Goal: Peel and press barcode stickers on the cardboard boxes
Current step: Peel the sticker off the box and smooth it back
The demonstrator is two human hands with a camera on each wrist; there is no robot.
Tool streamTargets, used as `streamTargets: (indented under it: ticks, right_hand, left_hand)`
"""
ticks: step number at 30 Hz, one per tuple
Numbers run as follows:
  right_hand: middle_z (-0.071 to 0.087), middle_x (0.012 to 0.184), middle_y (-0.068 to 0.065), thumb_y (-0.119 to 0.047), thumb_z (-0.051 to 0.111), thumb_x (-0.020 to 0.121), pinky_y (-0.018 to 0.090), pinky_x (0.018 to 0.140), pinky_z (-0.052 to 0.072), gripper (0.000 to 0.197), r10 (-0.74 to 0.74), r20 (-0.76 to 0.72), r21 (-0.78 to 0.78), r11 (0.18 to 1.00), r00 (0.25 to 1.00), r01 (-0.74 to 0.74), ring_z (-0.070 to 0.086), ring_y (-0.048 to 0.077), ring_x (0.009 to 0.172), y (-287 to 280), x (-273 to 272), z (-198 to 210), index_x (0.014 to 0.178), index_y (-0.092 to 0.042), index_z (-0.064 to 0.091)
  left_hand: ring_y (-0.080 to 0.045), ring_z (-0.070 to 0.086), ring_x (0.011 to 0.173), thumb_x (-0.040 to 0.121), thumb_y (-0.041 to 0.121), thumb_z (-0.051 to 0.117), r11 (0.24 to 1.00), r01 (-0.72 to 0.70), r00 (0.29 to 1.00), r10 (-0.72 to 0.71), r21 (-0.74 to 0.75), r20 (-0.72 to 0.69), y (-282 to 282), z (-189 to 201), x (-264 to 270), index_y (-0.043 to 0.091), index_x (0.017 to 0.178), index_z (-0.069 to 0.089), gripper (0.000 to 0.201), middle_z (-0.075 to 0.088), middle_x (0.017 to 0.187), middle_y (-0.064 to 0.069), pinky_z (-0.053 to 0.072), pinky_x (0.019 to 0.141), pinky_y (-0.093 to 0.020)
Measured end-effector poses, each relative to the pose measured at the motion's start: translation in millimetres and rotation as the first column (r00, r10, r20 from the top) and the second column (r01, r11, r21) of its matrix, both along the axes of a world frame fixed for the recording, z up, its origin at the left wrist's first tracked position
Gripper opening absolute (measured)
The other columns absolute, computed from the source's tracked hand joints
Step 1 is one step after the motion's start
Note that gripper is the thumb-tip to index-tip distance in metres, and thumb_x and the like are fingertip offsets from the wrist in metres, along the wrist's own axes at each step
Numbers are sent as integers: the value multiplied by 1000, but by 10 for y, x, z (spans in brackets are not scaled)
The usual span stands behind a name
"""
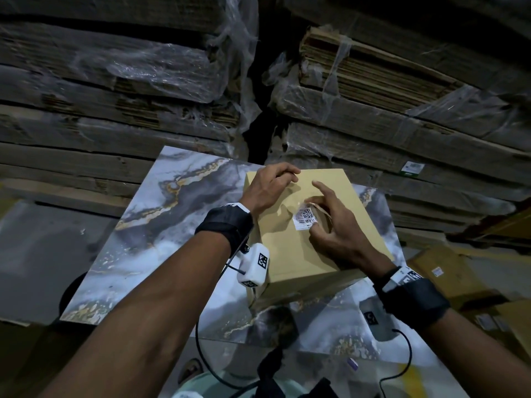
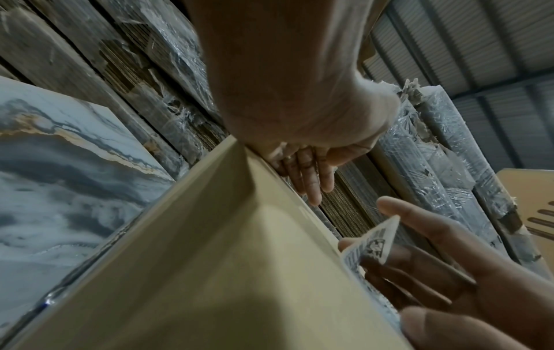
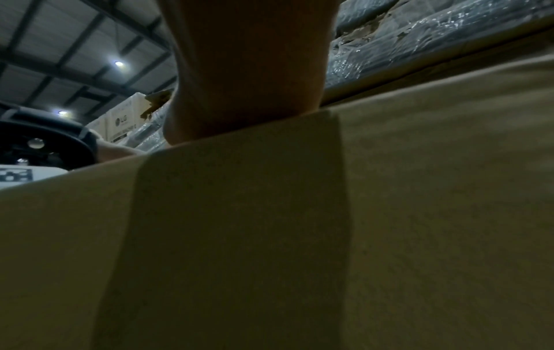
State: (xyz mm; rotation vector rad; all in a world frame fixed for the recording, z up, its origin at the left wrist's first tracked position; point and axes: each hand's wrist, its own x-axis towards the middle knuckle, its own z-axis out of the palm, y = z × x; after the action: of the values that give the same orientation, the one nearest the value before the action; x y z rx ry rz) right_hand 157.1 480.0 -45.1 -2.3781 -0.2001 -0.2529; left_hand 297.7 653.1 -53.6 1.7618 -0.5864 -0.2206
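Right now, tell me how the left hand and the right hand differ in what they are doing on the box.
The left hand rests on the cardboard box's far left corner with fingers curled, holding nothing; the right hand holds the barcode sticker at the top's middle. In the left wrist view, one sticker edge stands lifted off the box. Both hands touch the same box top.

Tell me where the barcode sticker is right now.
In the head view, the barcode sticker is on top of the cardboard box, right of centre, held by the right hand. The left hand rests at the box's far-left corner.
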Motion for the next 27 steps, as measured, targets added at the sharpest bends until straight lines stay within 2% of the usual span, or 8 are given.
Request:
streamTargets:
  ticks: [5,9,13,16,20,23,27]
  right_hand:
    - [72,97,-5,-2,67,88,34,93,55,60,-35,92,35,999,995,31,69,12,96,-3,68,65,142,-21,50]
    - [76,96,-6,-5,74,89,27,89,57,45,-30,164,8,1000,986,29,72,8,95,-35,21,95,129,-19,61]
    - [76,100,-5,-3,76,88,31,86,57,39,-38,274,-68,996,961,59,71,6,98,-30,-105,43,123,-16,67]
    - [76,99,-8,0,76,87,27,86,56,40,-93,304,-41,993,948,111,71,2,98,3,-177,44,123,-16,67]
    - [76,104,-10,-5,76,89,23,88,58,44,-96,275,-5,995,957,101,70,-3,102,67,-200,103,129,-18,63]
    - [78,100,-3,-8,78,88,27,89,61,50,-79,234,59,996,969,67,73,0,96,77,-160,170,133,-17,58]
    - [79,87,-5,-7,80,86,34,81,63,55,-83,164,88,994,983,70,75,2,85,87,-108,278,133,-20,55]
  left_hand:
    - [-5,63,98,79,33,44,1000,-4,1000,4,4,-3,-1,-12,14,16,115,72,49,75,102,4,42,78,-9]
    - [-5,63,100,79,34,45,1000,-3,1000,3,9,-11,-12,-13,17,17,115,72,49,76,102,3,42,79,-7]
    - [-4,63,100,78,35,45,1000,-8,1000,8,15,-8,-4,-5,11,16,115,72,49,76,102,4,41,80,-6]
    - [-5,63,101,78,35,45,1000,-2,1000,2,16,-12,-7,-3,-1,16,115,72,50,76,103,3,41,79,-5]
    - [-5,63,103,77,37,46,999,25,1000,-25,33,-2,-6,0,1,16,115,72,50,75,105,3,42,81,-8]
    - [-8,62,107,76,39,47,997,49,999,-49,63,-4,-5,1,22,17,115,72,52,73,110,3,44,88,-18]
    - [-10,61,109,76,39,47,996,55,998,-55,73,-3,-9,-1,32,16,114,73,52,73,112,3,43,90,-18]
